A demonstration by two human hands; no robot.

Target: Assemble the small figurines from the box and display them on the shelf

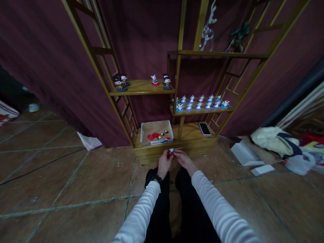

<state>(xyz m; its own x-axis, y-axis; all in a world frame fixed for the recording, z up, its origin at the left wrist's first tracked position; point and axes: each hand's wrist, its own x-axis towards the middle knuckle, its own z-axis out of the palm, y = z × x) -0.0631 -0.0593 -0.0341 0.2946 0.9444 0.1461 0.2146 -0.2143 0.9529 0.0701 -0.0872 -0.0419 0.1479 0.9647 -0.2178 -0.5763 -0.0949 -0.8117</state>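
Observation:
My left hand [165, 160] and my right hand [183, 158] are both closed on one small figurine [171, 151] with a pale head, a dark body and a red base. They hold it upright in front of the shelf's lower edge. Just beyond my hands is an open cardboard box [145, 127] with red pieces [153, 136] and several small dark-haired heads [162, 134] inside. A similar figurine [154, 80] on a red base stands on the upper left shelf, between dark-haired figurines [167, 82] at its right and others [119, 84] at its left.
The wooden display stand [141, 88] has several blue-and-white figurines [198, 105] in two rows on its right shelf. A phone [205, 128] lies on the bottom board. Higher up are a clear deer ornament [207, 35] and a dark green statue [239, 37]. Bags [275, 140] and a white box [245, 153] lie at right.

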